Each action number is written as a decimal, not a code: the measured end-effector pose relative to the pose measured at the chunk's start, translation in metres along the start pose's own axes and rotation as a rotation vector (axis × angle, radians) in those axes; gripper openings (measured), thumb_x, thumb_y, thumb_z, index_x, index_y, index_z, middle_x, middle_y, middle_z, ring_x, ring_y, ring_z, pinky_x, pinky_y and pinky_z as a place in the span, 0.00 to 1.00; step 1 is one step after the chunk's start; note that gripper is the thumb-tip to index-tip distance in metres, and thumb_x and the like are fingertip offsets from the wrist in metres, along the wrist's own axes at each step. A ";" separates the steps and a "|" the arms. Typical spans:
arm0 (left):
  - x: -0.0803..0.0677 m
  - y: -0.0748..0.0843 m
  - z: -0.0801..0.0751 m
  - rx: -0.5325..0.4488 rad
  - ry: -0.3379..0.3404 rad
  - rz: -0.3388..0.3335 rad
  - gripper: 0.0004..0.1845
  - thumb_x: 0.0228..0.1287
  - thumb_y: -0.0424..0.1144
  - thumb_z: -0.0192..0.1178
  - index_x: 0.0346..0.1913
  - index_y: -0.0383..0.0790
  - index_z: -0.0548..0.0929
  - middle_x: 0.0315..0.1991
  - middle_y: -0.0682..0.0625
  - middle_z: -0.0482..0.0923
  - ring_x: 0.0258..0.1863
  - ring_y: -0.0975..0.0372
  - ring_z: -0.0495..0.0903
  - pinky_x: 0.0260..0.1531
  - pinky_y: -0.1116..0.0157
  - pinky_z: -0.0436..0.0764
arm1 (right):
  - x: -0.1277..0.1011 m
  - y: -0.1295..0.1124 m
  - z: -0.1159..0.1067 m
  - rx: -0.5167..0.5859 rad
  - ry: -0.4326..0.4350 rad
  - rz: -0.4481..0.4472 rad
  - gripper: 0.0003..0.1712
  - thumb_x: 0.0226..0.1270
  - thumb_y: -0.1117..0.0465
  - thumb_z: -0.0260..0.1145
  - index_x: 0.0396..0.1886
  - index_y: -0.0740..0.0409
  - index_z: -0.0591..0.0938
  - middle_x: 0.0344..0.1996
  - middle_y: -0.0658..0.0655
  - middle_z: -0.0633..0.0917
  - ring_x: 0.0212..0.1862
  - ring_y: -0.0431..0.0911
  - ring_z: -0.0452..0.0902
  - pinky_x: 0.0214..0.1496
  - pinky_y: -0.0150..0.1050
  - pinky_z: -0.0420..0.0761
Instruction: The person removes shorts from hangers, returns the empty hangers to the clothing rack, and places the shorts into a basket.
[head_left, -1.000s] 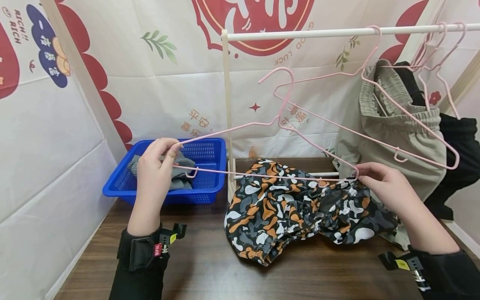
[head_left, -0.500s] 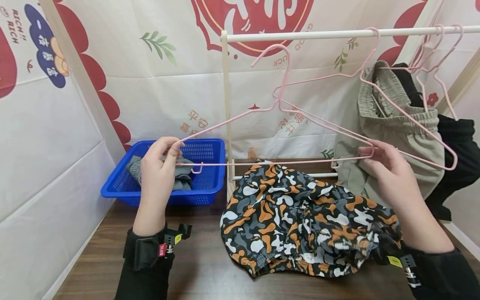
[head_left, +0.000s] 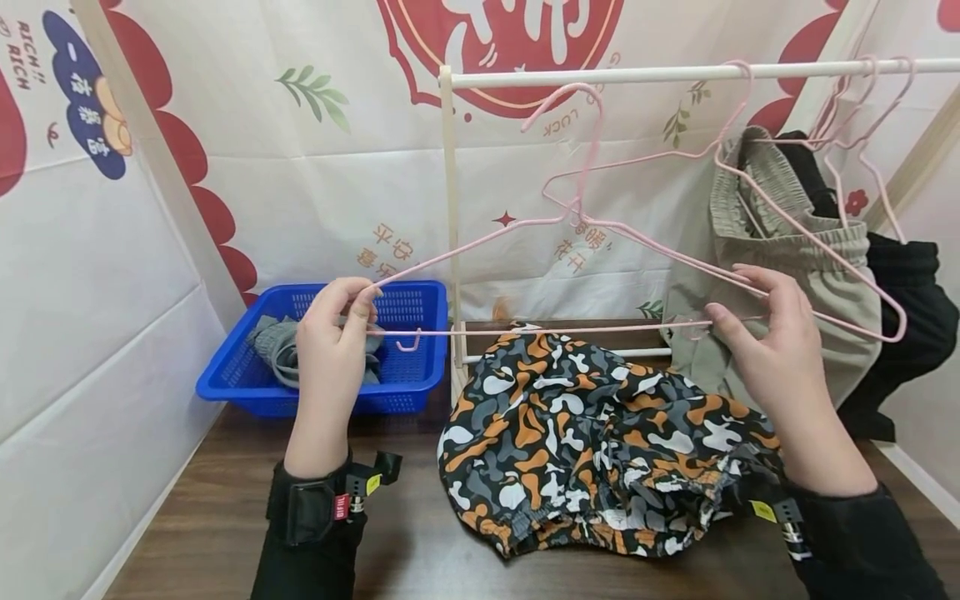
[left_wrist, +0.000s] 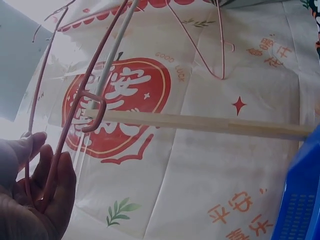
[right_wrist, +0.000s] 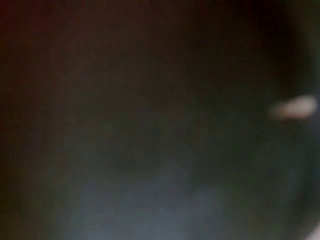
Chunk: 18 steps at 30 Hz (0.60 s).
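Note:
A pink wire hanger (head_left: 540, 329) is held level above the camouflage shorts (head_left: 585, 433), which lie crumpled on the wooden table (head_left: 420, 542). My left hand (head_left: 367, 300) pinches the hanger's left end. My right hand (head_left: 750, 304) grips its right end. The hanger's hook (head_left: 570, 104) stands just below the white rack rail (head_left: 660, 73). In the left wrist view, my left hand's fingers (left_wrist: 55, 180) curl round the pink wire (left_wrist: 75, 112). The right wrist view is dark and blurred.
A blue basket (head_left: 247, 383) with a grey garment (head_left: 277, 350) sits at the back left. The rack post (head_left: 452, 225) rises behind the shorts. Khaki shorts (head_left: 795, 250) and a black garment (head_left: 907, 300) hang on pink hangers at the right. Printed cloth walls close in the space.
Both hands have lifted the hanger up off the camouflage shorts. My right hand rose from the waistband, and the hook moved up towards the rail.

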<state>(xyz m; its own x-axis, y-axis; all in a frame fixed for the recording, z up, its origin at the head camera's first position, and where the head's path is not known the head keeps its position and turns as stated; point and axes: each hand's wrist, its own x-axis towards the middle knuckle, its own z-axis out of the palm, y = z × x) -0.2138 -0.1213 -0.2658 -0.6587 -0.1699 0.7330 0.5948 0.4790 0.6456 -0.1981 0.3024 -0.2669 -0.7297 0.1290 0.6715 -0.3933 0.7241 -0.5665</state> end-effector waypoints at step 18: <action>-0.013 0.004 0.018 0.008 0.020 -0.028 0.15 0.74 0.45 0.52 0.43 0.36 0.83 0.32 0.48 0.74 0.30 0.60 0.78 0.28 0.75 0.77 | -0.002 -0.005 0.007 -0.043 0.129 -0.140 0.26 0.53 0.69 0.76 0.53 0.65 0.80 0.41 0.42 0.80 0.47 0.42 0.67 0.54 0.40 0.57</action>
<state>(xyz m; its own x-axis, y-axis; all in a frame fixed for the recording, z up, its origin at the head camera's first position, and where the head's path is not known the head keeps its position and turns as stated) -0.2116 -0.1019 -0.2766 -0.6656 -0.1999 0.7190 0.5727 0.4809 0.6639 -0.1989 0.2941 -0.2687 -0.5912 0.1087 0.7992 -0.4592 0.7692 -0.4443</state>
